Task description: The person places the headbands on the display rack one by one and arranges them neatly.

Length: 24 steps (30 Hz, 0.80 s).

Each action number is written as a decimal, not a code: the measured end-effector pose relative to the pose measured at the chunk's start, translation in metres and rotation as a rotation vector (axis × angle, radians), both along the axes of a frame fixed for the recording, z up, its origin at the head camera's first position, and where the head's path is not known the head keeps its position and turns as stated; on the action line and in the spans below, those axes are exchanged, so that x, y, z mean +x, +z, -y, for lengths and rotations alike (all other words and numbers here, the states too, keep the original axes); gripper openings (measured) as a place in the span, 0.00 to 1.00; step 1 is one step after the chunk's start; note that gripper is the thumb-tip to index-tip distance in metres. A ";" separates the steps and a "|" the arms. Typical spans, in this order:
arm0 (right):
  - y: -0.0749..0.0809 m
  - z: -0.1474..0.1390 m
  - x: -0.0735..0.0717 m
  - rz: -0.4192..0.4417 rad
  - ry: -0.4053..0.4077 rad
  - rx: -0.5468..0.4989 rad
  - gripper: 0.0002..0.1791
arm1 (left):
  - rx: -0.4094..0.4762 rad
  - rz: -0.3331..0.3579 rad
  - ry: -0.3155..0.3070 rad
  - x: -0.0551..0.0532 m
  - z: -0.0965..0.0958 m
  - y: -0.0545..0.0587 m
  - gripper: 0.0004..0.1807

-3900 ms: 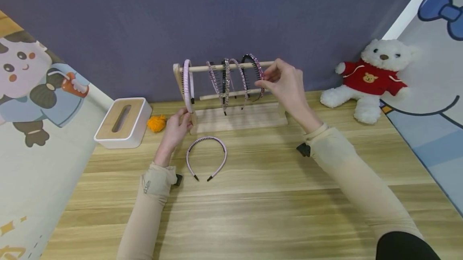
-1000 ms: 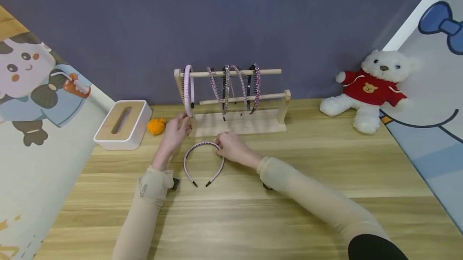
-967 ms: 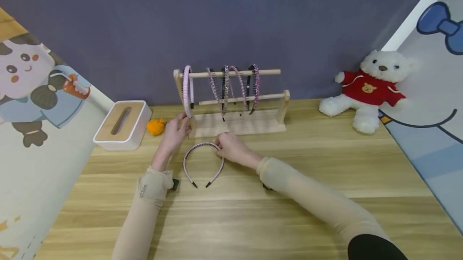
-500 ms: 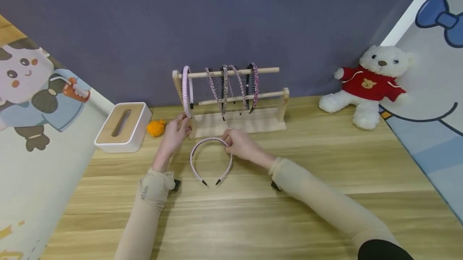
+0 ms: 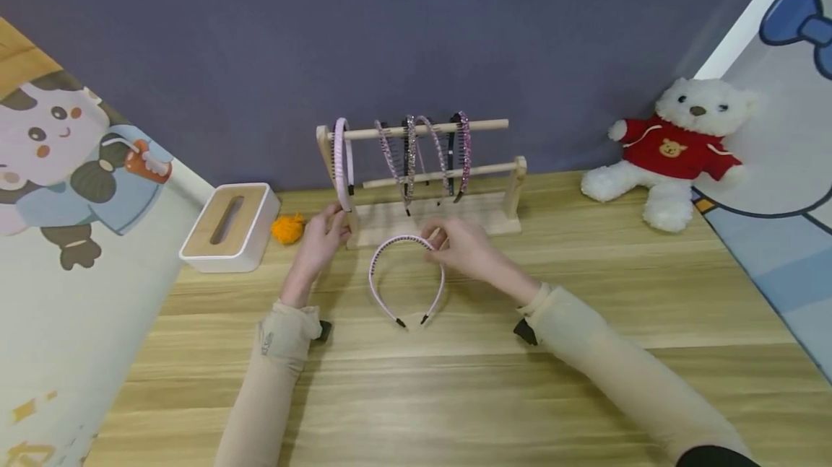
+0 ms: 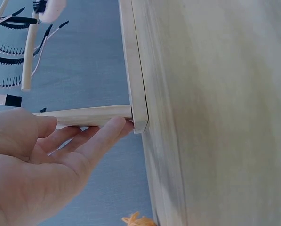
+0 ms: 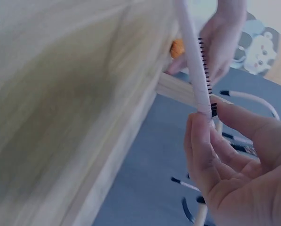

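Note:
My right hand (image 5: 463, 245) pinches a thin pale pink headband (image 5: 371, 276) near its top right, thumb and fingertips on the band. In the right wrist view the headband (image 7: 193, 52) shows a row of small black teeth inside, clear of the tabletop. My left hand (image 5: 320, 239) touches the left upright (image 6: 88, 115) of a wooden headband rack (image 5: 364, 216), fingers extended along it close to the base. A wide pale pink headband (image 5: 341, 164) hangs at the rack's left end. Several glittery headbands, one bright pink (image 5: 465, 153), hang farther right on the upper rod.
A white tissue box (image 5: 240, 259) with a wooden lid and an orange fuzzy ball (image 5: 287, 229) lie left of the rack. A white teddy bear (image 5: 672, 149) in a red top sits at the right. Behind the rack stands a dark blue-grey wall (image 5: 416, 34).
My right hand has left the bright pink headband on the rack and taken hold of the pale pink one from the table, shifting it right and upward. My left hand stays at the upright.

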State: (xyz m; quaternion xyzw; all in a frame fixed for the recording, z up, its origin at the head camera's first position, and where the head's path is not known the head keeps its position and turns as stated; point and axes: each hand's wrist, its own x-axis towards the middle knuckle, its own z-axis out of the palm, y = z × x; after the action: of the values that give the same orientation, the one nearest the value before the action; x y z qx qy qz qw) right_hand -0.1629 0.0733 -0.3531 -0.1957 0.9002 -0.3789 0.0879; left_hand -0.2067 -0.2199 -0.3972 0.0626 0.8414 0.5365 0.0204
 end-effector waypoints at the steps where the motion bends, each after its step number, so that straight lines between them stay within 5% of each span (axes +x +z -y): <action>1: 0.003 -0.004 0.001 -0.010 -0.004 -0.004 0.17 | 0.002 0.001 -0.001 0.000 0.000 0.000 0.25; 12: 0.032 -0.043 0.014 -0.102 -0.045 -0.127 0.17 | -0.009 0.007 0.011 0.002 -0.003 0.001 0.26; 24: 0.046 -0.071 0.030 -0.070 -0.120 -0.151 0.15 | -0.021 0.006 0.006 0.001 -0.002 0.001 0.27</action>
State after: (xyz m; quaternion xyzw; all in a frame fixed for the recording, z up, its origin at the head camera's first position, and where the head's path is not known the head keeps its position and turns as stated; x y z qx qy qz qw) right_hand -0.1333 0.1444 -0.3076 -0.1604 0.8818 -0.4431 0.0185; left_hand -0.2053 -0.2178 -0.3960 0.0583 0.8471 0.5277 0.0219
